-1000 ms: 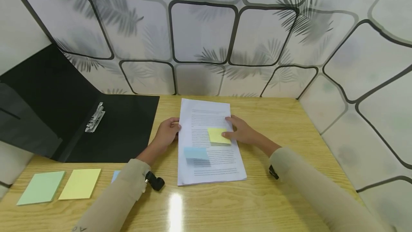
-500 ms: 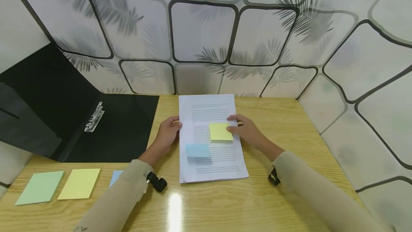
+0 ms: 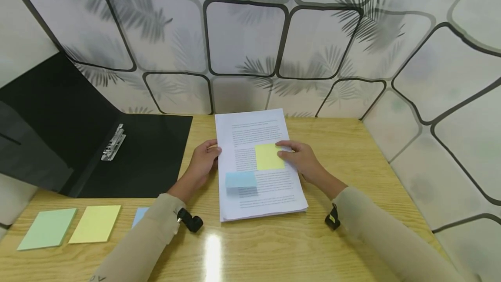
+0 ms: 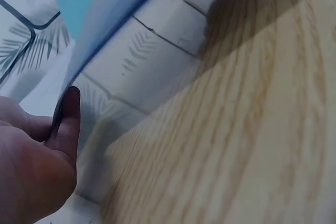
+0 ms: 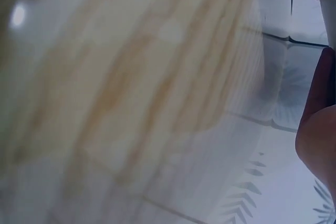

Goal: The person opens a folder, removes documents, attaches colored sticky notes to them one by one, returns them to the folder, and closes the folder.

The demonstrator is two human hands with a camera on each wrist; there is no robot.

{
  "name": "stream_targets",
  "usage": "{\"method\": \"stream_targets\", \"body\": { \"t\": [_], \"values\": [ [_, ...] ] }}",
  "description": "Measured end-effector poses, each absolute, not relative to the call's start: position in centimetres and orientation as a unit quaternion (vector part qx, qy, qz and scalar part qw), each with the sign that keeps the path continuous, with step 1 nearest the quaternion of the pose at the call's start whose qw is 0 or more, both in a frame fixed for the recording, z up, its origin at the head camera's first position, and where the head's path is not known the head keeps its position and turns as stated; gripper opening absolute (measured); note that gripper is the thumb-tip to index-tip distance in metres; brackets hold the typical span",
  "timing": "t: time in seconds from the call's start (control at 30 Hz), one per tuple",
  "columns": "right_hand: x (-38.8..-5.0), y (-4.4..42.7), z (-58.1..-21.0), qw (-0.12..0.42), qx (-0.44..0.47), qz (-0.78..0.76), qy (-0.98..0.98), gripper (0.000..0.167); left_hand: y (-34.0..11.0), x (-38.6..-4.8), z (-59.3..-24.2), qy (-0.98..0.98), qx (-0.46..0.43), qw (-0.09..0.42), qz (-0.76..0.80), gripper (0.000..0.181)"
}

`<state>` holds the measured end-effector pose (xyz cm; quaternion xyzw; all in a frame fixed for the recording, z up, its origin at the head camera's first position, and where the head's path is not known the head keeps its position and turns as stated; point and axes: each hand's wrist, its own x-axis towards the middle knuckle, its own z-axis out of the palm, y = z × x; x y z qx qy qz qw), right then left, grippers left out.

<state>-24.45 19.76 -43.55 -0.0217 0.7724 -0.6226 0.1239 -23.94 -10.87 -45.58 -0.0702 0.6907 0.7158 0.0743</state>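
A stack of printed paper sheets (image 3: 256, 199) is raised off the table between both hands. On its top page are a yellow sticky note (image 3: 269, 158) at the right and a light blue sticky note (image 3: 240, 180) at the lower left. My left hand (image 3: 202, 160) pinches the stack's left edge; in the left wrist view, thumb and fingers (image 4: 71, 121) grip that edge from both sides. With its thumb on top beside the yellow note, my right hand (image 3: 303, 160) pinches the right edge. Only part of the right hand (image 5: 317, 135) shows in the right wrist view.
An open black folder (image 3: 156, 156) with a metal clip (image 3: 114, 142) lies at the left. In front of it are a green sticky pad (image 3: 48, 229), a yellow sticky pad (image 3: 95, 224) and a blue one (image 3: 139, 216) partly behind the left sleeve. A patterned wall backs the wooden table (image 3: 274, 251).
The paper stack has lifted and tilted, its top edge moving up toward the wall. My right hand has shifted slightly right with it; the left hand has barely moved.
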Motion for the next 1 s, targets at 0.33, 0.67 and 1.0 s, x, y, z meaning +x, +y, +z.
{"method": "stream_targets", "body": {
  "t": [0.33,0.67,1.0],
  "values": [
    [-24.0,19.6,-43.6,0.116,-0.026,-0.626,0.770,0.041,-11.4,-23.4,-44.6,0.693,-0.046,0.077,0.715,0.040],
    [-23.4,19.1,-43.0,0.110,-0.007,-0.638,0.762,0.042,-12.0,-22.9,-44.2,0.700,-0.029,0.079,0.709,0.042],
    [-22.9,19.9,-42.9,0.095,0.001,-0.637,0.765,0.046,-17.6,-20.0,-42.1,0.727,0.047,0.019,0.684,0.049]
  ]
}}
